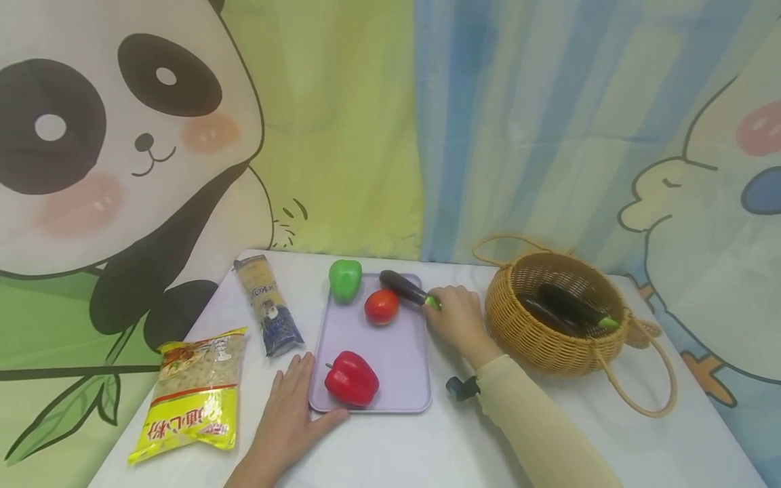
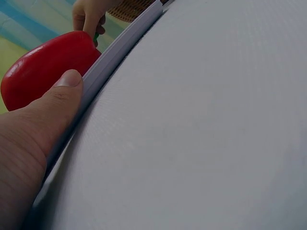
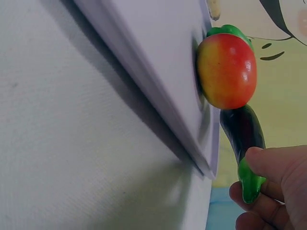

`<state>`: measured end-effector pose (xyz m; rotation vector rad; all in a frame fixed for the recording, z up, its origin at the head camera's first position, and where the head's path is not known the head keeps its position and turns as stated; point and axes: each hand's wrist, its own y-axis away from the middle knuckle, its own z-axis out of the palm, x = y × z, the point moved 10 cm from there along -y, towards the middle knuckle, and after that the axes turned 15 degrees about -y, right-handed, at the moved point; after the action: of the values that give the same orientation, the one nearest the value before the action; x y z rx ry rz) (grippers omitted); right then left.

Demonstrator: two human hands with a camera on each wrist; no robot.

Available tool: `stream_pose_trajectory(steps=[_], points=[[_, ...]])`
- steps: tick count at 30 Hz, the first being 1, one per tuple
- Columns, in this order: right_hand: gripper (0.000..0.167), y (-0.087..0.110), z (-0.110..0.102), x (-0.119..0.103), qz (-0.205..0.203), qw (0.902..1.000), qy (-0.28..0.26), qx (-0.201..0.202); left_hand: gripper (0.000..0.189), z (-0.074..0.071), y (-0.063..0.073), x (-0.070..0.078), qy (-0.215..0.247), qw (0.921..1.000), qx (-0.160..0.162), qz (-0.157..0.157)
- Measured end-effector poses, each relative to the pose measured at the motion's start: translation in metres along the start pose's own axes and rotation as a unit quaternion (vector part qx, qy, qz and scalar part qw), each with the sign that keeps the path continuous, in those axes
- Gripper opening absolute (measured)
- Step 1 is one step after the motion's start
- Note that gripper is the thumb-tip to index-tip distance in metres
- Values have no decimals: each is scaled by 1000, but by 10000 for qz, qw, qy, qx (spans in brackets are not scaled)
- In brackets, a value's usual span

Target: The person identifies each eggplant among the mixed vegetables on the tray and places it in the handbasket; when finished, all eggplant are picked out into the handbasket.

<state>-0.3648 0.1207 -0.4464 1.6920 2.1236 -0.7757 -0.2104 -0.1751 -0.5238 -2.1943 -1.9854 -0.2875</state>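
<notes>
My right hand (image 1: 457,317) pinches the green stem end of a dark eggplant (image 3: 242,129), its purple body reaching over the far right corner of the lilac tray (image 1: 399,366). Beside the eggplant on the tray is a red tomato (image 1: 382,307), which shows yellowish on one side in the right wrist view. A green bell pepper (image 1: 345,280) sits at the far left corner. Toward the near edge lies a red bell pepper (image 1: 352,379). My left hand (image 1: 293,417) rests at the tray's near left corner, fingers straight along its side and thumb (image 2: 67,93) on the near rim.
Right of the tray stands a wicker basket (image 1: 537,346) with two eggplants (image 1: 570,306) inside and looped handles. On the left lie a yellow pasta bag (image 1: 195,393) and a narrow noodle packet (image 1: 268,308). A printed curtain (image 1: 342,135) hangs behind the white table (image 1: 390,451).
</notes>
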Motion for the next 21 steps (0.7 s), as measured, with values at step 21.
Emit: stream_pose_trajectory(steps=[21], points=[[29,14,-52,-26,-307,9985,152,421,123,1,0,-2,1,9998,197,81]])
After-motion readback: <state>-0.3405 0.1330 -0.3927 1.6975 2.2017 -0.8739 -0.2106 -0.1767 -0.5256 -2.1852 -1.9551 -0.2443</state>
